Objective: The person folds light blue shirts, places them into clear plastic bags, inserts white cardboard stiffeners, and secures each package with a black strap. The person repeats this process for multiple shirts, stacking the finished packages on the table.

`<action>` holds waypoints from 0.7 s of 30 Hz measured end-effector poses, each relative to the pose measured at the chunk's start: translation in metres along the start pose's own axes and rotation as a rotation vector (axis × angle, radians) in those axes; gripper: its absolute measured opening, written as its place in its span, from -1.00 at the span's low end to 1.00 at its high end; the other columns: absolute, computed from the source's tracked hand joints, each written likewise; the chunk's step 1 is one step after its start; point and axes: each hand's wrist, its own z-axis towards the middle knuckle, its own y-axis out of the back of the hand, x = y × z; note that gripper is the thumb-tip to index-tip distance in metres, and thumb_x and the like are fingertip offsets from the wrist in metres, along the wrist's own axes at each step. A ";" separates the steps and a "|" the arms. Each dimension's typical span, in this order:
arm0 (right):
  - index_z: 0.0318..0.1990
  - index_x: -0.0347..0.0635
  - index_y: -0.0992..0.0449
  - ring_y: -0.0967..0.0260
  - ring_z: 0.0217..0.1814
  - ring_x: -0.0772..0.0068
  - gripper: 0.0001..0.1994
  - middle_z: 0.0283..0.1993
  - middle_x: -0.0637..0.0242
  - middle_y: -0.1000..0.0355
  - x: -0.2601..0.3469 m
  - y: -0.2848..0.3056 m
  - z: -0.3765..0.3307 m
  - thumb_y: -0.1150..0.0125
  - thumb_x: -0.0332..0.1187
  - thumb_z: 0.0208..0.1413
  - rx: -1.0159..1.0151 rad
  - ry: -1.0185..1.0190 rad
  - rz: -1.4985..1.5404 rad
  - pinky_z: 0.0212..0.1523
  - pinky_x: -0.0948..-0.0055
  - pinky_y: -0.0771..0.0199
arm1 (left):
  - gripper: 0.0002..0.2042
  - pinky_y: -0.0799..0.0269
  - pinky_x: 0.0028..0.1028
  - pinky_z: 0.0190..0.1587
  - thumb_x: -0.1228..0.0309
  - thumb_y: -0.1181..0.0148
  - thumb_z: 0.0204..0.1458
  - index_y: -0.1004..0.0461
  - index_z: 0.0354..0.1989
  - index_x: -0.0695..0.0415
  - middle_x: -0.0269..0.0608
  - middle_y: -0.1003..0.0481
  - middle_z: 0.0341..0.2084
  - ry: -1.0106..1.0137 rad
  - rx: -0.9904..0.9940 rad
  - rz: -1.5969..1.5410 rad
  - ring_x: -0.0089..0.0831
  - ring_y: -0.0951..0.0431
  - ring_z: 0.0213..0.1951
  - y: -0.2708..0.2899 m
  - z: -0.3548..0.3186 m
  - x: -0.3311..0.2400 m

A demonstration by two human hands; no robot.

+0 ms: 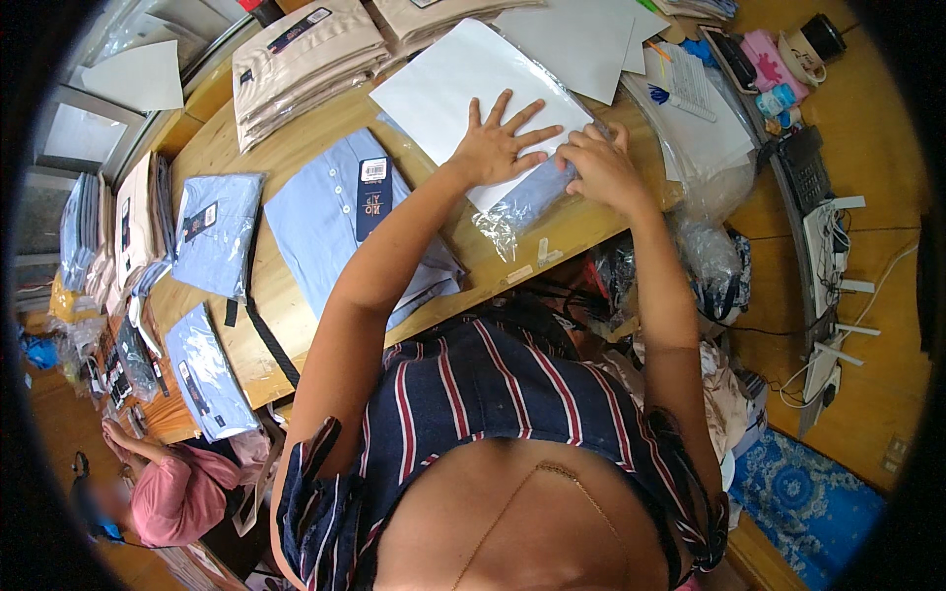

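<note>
1. Head view: a wooden tabletop (581,229) fills the middle of a cluttered room; another person in pink (182,497) is beyond its left end.
2. Beige folded garments (305,74) are stacked along the far edge; a blue shirt stack (320,197) lies left of centre, reaching the near edge.
3. Right of that stack, a white sheet (443,89) slants toward the near edge, with a blue film-wrapped bundle (537,192) at its near right side.
4. The left hand (493,143) presses the sheet, fingers spread apart.
5. The right hand (601,167) bends its fingers over the bundle's right end; with fingertips partly hidden, I cannot tell whether its grip is clamped.
</note>
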 end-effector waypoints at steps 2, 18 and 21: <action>-0.55 -0.04 -0.40 -0.15 -0.08 0.47 -0.80 -0.31 0.47 -0.31 -0.001 0.007 0.004 -0.26 -0.38 -0.46 0.016 0.077 -0.019 0.06 -0.05 0.25 | -0.54 0.34 0.22 0.02 -0.17 0.45 -0.07 0.05 0.08 -0.54 -0.45 0.14 0.17 0.000 -0.008 0.005 -0.04 0.21 0.17 -0.002 0.000 0.001; -0.48 -0.10 -0.40 -0.21 -0.23 0.41 -0.88 -0.51 0.42 -0.28 0.019 0.018 -0.051 -0.15 -0.42 -0.27 -0.524 -0.103 0.081 -0.03 0.21 0.08 | -0.54 0.35 0.23 0.02 -0.15 0.45 -0.05 0.06 0.09 -0.51 -0.46 0.14 0.17 0.006 0.002 -0.008 -0.05 0.23 0.18 -0.003 -0.002 0.002; -0.48 -0.08 -0.43 -0.20 -0.22 0.41 -0.89 -0.50 0.44 -0.29 0.008 0.010 -0.031 -0.15 -0.38 -0.27 -0.445 -0.067 0.050 -0.08 0.25 0.07 | -0.54 0.35 0.23 0.01 -0.15 0.46 -0.05 0.05 0.09 -0.51 -0.45 0.14 0.17 -0.003 0.001 -0.004 -0.04 0.23 0.18 -0.001 0.000 0.003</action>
